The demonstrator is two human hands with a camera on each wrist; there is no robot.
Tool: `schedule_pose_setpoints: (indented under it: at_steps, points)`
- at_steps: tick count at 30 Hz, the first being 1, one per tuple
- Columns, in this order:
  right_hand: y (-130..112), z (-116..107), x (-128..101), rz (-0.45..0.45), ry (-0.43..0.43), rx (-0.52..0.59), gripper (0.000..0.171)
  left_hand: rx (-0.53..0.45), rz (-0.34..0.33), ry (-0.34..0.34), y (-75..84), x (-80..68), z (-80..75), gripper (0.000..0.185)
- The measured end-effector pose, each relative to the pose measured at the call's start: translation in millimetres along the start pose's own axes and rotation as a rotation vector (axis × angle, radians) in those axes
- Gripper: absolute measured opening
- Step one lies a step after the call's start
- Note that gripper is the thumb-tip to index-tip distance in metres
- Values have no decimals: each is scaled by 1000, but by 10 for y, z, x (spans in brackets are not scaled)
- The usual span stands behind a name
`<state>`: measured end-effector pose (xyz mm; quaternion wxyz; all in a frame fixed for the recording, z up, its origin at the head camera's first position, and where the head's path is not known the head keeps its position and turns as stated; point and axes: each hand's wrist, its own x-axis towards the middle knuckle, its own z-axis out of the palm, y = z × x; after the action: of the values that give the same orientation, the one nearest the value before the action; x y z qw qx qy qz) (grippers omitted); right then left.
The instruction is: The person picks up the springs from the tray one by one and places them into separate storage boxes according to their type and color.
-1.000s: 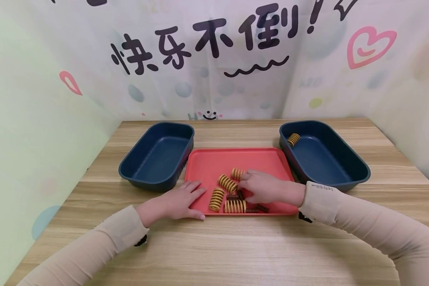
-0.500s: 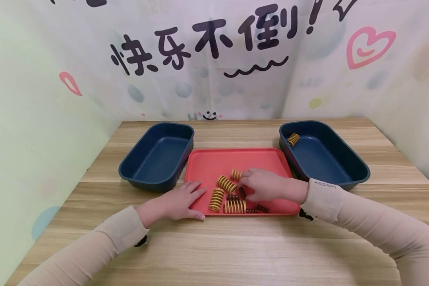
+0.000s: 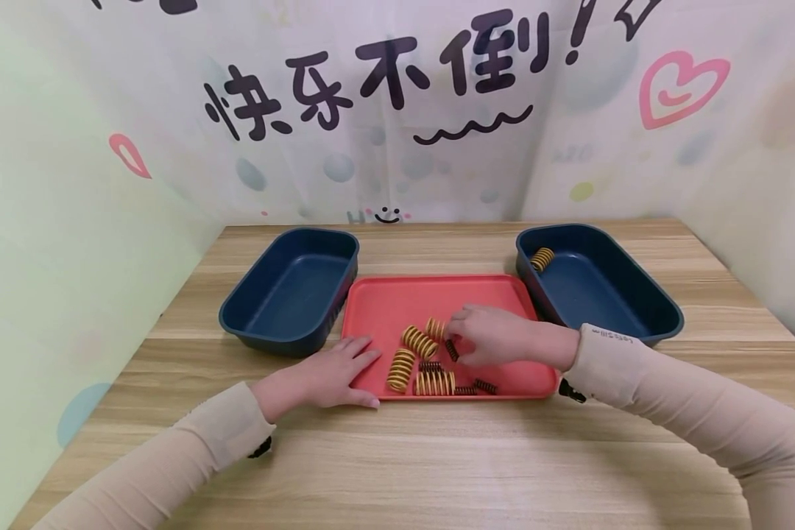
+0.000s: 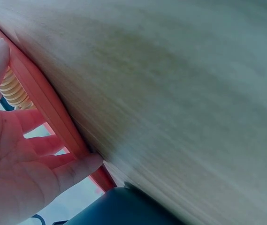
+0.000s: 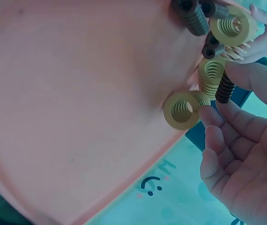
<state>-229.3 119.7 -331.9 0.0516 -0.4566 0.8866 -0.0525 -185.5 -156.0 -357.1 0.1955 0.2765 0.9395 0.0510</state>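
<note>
A red tray (image 3: 397,302) lies at the table's centre with several yellow springs (image 3: 400,369) and small dark springs (image 3: 485,386) near its front edge. My right hand (image 3: 456,344) is over the tray and pinches one small dark spring (image 5: 225,88) between thumb and fingers, beside a yellow spring (image 5: 185,108). My left hand (image 3: 354,368) lies flat on the tray's front-left corner, fingers straight, holding nothing. In the left wrist view its fingers rest on the tray's rim (image 4: 53,112), with a yellow spring (image 4: 11,89) just behind.
An empty dark blue bin (image 3: 291,291) stands left of the tray. A matching bin (image 3: 636,320) on the right holds one yellow spring (image 3: 542,258). Printed backdrop walls close the table's back and sides. Bare wooden table (image 3: 437,456) lies in front.
My right hand has drawn back and slightly right from the spring cluster, and the small dark spring now shows pinched in its fingertips. The left hand has not moved.
</note>
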Motion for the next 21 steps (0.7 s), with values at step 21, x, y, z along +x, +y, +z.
schedule_pose_setpoints:
  at_steps: [21]
  points:
    - [74,-260,-93,26,20,-14,28,3,16,10,-5,0,1,81]
